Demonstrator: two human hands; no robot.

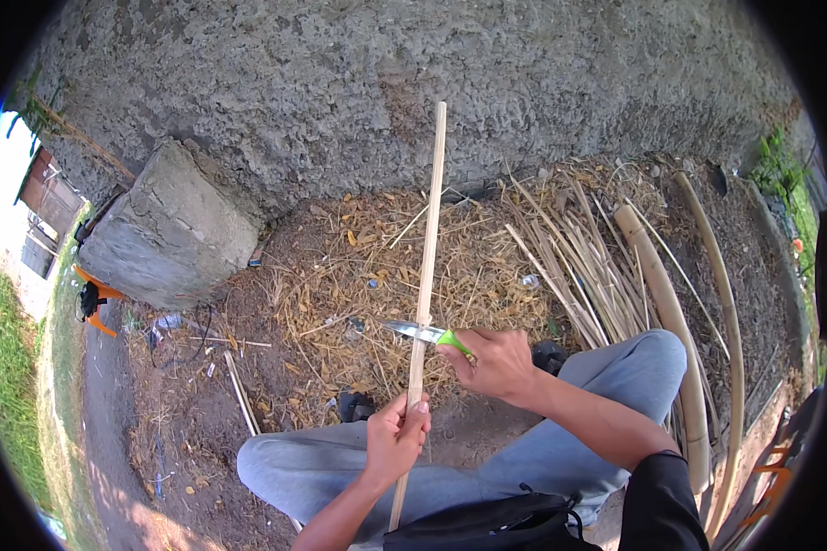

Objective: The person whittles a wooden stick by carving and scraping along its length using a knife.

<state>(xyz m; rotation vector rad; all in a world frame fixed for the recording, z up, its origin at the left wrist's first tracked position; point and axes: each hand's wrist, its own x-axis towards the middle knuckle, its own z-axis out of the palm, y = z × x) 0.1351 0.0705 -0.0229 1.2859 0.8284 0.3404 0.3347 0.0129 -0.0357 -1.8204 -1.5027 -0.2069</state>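
A long pale bamboo strip stands out from my lap toward the wall. My left hand is closed around its lower part. In my right hand is a knife with a bright green handle, my fingers wrapped round the grip. The blade points left and lies across the strip, a little beyond my left hand. A small curl of shaving shows on the strip just past the blade. The strip's near end runs down over my lap.
Split bamboo strips lie piled at the right, beside a thick bamboo pole and a thinner curved pole. A concrete block leans at the left by the rough wall. Shavings and dry leaves cover the ground ahead.
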